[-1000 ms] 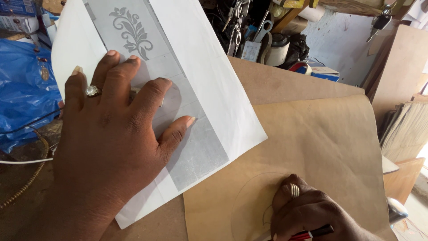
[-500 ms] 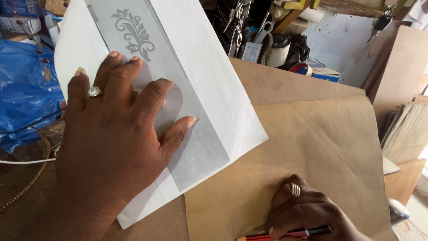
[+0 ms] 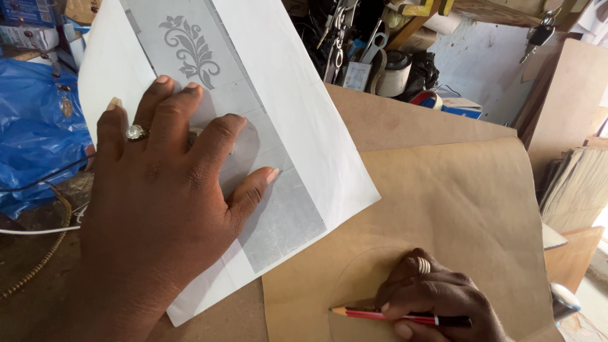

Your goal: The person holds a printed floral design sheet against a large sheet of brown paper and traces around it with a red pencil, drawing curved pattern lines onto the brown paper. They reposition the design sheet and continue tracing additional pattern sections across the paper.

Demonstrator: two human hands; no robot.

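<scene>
My left hand [image 3: 158, 196], with a ring on one finger, lies flat with fingers spread on a white sheet of paper [image 3: 304, 114]. The sheet carries a grey printed strip with a leaf ornament [image 3: 189, 54]. My right hand [image 3: 437, 301], low in view, grips a red pencil [image 3: 380, 314] whose tip points left. The pencil rests on a brown sheet of paper [image 3: 456, 202] that bears a faint curved pencil line [image 3: 348, 272]. The white sheet overlaps the brown sheet's left edge.
A brown board [image 3: 392, 120] lies under both sheets. Blue plastic [image 3: 31, 133] and a beaded cord [image 3: 44, 253] sit at the left. Tools, tape rolls and boxes [image 3: 380, 57] crowd the back. Stacked boards [image 3: 576, 183] stand at the right.
My right hand has drawn the pencil further into view, its tip now pointing left over the brown sheet. My left hand stays pressed on the white sheet.
</scene>
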